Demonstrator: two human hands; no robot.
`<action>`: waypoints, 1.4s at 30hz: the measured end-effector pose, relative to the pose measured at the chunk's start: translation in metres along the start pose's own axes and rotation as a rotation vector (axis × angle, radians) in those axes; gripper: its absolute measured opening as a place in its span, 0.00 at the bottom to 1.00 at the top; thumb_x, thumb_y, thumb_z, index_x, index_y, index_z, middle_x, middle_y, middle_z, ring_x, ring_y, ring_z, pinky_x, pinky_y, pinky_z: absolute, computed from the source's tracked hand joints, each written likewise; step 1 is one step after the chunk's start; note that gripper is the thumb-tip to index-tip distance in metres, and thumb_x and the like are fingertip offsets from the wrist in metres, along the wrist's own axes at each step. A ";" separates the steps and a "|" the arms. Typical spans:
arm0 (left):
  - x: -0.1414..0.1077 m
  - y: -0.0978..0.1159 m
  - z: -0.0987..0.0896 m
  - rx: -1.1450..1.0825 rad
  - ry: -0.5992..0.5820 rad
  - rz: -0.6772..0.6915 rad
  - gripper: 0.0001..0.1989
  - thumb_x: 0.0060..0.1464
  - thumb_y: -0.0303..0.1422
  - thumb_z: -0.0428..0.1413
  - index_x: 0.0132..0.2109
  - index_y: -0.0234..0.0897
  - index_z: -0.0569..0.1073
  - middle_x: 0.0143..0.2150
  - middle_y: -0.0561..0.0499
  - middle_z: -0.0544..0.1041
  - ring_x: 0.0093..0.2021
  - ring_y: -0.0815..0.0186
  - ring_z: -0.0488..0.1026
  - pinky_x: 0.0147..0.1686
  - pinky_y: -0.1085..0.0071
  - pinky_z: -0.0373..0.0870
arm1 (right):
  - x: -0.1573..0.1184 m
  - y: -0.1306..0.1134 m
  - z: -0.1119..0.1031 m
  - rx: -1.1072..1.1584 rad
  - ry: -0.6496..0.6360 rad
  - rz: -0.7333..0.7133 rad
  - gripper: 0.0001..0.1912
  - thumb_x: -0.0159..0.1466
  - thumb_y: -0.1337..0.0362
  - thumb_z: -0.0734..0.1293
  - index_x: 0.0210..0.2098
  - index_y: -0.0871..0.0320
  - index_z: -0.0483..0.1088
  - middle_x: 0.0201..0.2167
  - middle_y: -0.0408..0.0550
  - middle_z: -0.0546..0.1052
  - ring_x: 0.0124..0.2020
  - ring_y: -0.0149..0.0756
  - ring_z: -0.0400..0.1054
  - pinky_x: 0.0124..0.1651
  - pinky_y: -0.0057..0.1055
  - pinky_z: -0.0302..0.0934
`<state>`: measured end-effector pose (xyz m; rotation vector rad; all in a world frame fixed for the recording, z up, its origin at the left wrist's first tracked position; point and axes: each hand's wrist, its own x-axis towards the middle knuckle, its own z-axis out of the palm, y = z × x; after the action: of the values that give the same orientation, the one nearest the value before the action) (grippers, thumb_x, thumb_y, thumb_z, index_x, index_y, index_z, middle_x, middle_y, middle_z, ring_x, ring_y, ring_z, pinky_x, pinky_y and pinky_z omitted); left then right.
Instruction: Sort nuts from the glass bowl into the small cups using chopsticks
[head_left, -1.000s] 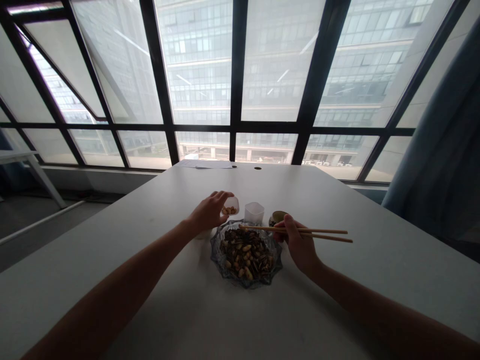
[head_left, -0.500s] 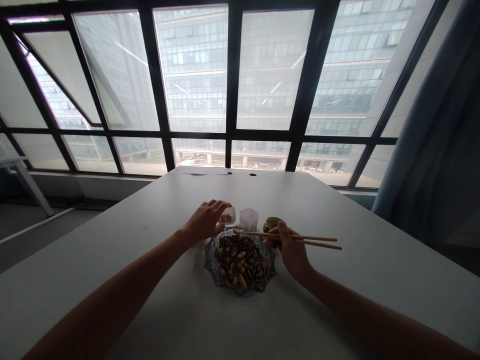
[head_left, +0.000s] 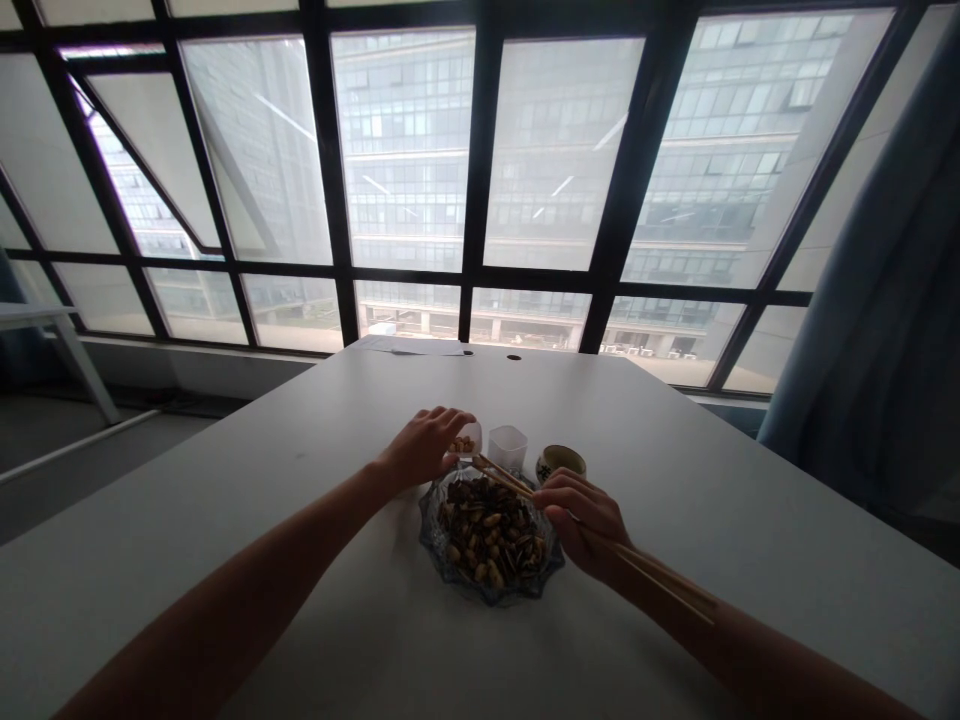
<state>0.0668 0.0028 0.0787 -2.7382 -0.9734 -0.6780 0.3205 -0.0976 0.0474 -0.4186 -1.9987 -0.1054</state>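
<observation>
My left hand (head_left: 424,447) grips a small clear plastic cup (head_left: 475,432) from its left side, fingers over the top and thumb lower down. Light brown nut-like pieces (head_left: 461,445) lie inside it. A pair of wooden chopsticks (head_left: 504,478) is in my right hand (head_left: 585,515), the tips close together at the cup's near edge; whether they pinch anything is too small to tell. Below them stands a scalloped glass bowl (head_left: 429,545) filled with a mix of nuts and dark striped seeds (head_left: 491,530).
Right of the held cup is a second clear plastic cup (head_left: 508,447). A small round patterned cup (head_left: 561,461) stands behind my right hand. Paper sheets (head_left: 412,346) lie at the white table's (head_left: 360,640) far end, before the windows. A blue curtain (head_left: 862,250) hangs at right.
My right hand has turned the chopsticks from nearly level across the bowl to slanting, tips at the held cup and back ends along my forearm. The whole view has shifted slightly.
</observation>
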 end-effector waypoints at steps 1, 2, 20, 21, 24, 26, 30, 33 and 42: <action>0.000 0.000 0.000 -0.009 0.000 0.007 0.28 0.51 0.24 0.61 0.59 0.39 0.65 0.59 0.44 0.74 0.56 0.53 0.72 0.55 0.55 0.70 | 0.001 0.002 0.001 0.004 0.019 0.018 0.07 0.71 0.67 0.61 0.43 0.57 0.71 0.29 0.50 0.73 0.30 0.37 0.67 0.32 0.34 0.64; 0.000 0.000 0.000 -0.017 -0.002 0.014 0.28 0.51 0.24 0.61 0.59 0.39 0.65 0.59 0.44 0.74 0.56 0.54 0.72 0.56 0.55 0.69 | 0.002 0.003 0.003 0.007 0.028 0.029 0.06 0.71 0.67 0.62 0.43 0.57 0.72 0.30 0.50 0.73 0.31 0.37 0.67 0.33 0.35 0.65; 0.001 -0.004 0.002 -0.059 -0.035 0.039 0.28 0.52 0.24 0.61 0.60 0.40 0.64 0.57 0.44 0.76 0.57 0.54 0.73 0.57 0.55 0.69 | 0.010 0.011 0.007 -0.047 0.069 0.437 0.15 0.71 0.57 0.62 0.33 0.56 0.75 0.28 0.49 0.79 0.29 0.37 0.73 0.34 0.34 0.67; 0.001 -0.004 0.002 -0.059 -0.040 0.034 0.28 0.53 0.24 0.61 0.60 0.40 0.64 0.57 0.44 0.76 0.57 0.54 0.73 0.57 0.54 0.69 | 0.007 0.012 0.007 -0.019 0.112 0.483 0.17 0.72 0.56 0.61 0.32 0.57 0.74 0.27 0.49 0.78 0.28 0.37 0.73 0.33 0.34 0.67; 0.000 -0.004 0.002 -0.051 -0.050 0.017 0.27 0.54 0.25 0.61 0.59 0.38 0.64 0.58 0.42 0.75 0.57 0.53 0.73 0.57 0.54 0.69 | 0.000 0.014 0.007 0.073 0.210 0.579 0.22 0.72 0.51 0.60 0.29 0.58 0.74 0.22 0.47 0.76 0.23 0.36 0.72 0.28 0.33 0.66; 0.000 -0.004 0.002 -0.046 -0.048 -0.004 0.25 0.56 0.28 0.60 0.59 0.37 0.64 0.58 0.41 0.75 0.56 0.52 0.74 0.57 0.53 0.69 | -0.001 0.015 0.006 0.103 0.229 0.605 0.24 0.71 0.49 0.60 0.28 0.58 0.74 0.19 0.46 0.75 0.21 0.35 0.71 0.26 0.31 0.65; -0.001 -0.004 0.004 -0.029 -0.068 -0.063 0.19 0.61 0.32 0.57 0.58 0.34 0.66 0.55 0.39 0.77 0.55 0.52 0.75 0.55 0.55 0.70 | 0.000 0.013 0.004 0.109 0.211 0.609 0.26 0.71 0.48 0.60 0.26 0.58 0.74 0.17 0.46 0.74 0.19 0.34 0.70 0.24 0.30 0.64; -0.002 -0.005 0.007 -0.028 -0.107 -0.100 0.17 0.62 0.33 0.56 0.56 0.32 0.69 0.53 0.38 0.78 0.53 0.52 0.76 0.53 0.57 0.71 | 0.003 0.010 0.004 0.129 0.173 0.601 0.26 0.71 0.47 0.60 0.26 0.58 0.74 0.17 0.47 0.74 0.19 0.35 0.70 0.23 0.30 0.65; -0.010 -0.016 -0.005 -0.105 -0.122 -0.144 0.22 0.66 0.44 0.49 0.58 0.34 0.70 0.60 0.38 0.75 0.59 0.49 0.73 0.60 0.49 0.65 | 0.011 0.004 0.009 0.087 -0.079 0.519 0.22 0.70 0.52 0.62 0.26 0.57 0.75 0.19 0.46 0.76 0.20 0.33 0.69 0.24 0.30 0.62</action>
<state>0.0480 0.0084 0.0783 -2.8507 -1.2041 -0.6057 0.3100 -0.0891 0.0525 -0.8797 -1.9004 0.3253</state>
